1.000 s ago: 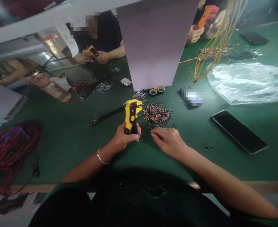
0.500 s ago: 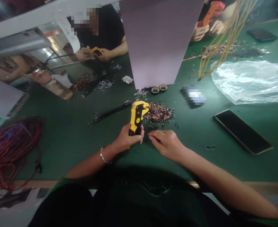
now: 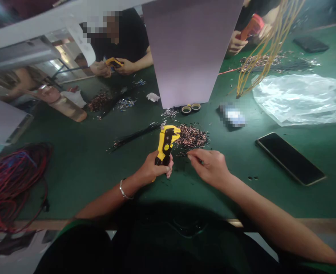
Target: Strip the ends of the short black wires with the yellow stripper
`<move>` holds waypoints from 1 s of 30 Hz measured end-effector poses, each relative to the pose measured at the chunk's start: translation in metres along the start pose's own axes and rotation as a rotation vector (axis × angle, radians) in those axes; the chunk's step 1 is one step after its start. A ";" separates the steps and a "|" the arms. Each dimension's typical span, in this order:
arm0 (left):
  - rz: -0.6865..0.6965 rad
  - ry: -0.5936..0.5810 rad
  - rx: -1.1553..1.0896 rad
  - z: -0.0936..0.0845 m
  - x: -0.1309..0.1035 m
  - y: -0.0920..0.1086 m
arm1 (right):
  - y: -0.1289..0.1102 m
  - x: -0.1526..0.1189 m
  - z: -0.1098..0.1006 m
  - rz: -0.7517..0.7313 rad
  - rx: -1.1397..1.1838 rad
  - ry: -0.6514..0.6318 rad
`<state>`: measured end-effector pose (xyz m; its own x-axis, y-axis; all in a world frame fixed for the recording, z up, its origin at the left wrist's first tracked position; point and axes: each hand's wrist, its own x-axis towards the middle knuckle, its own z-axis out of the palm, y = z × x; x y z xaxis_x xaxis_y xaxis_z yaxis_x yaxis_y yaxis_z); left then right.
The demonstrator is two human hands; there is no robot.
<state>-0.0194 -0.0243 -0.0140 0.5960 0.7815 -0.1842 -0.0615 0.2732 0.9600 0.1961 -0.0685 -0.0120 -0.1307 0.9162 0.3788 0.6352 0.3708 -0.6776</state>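
Note:
My left hand (image 3: 153, 168) is wrapped round the handles of a yellow and black wire stripper (image 3: 166, 144), held upright with its jaws pointing right. Just beyond those jaws lies a pile of short black wire pieces with bare copper ends (image 3: 193, 137). My right hand (image 3: 209, 164) is closed in a pinch at the near edge of this pile, thumb and forefinger together. Whatever sits between those fingertips is too small to make out. A bundle of thin black wires (image 3: 136, 136) lies left of the stripper's head.
Two tape rolls (image 3: 191, 109) and small silver terminals (image 3: 170, 113) lie by a pale upright panel (image 3: 186, 57). A phone (image 3: 290, 158) and plastic bag (image 3: 296, 101) are rightward; coiled red cables (image 3: 13, 179) leftward. Co-workers' hands hold an orange-yellow tool (image 3: 115, 62) and a red tool (image 3: 252, 27).
My right hand has shifted right and slightly forward, away from the wire stripper. The stripper in my left hand sits slightly lower. A co-worker's red tool has also lowered.

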 end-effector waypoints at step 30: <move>-0.067 -0.349 -0.253 -0.002 0.000 0.003 | -0.008 0.001 -0.001 -0.263 -0.117 0.393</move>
<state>-0.0211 -0.0230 -0.0114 0.8375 0.5331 -0.1203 -0.1819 0.4794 0.8585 0.1917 -0.0704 -0.0061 -0.0151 0.6584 0.7525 0.7033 0.5420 -0.4601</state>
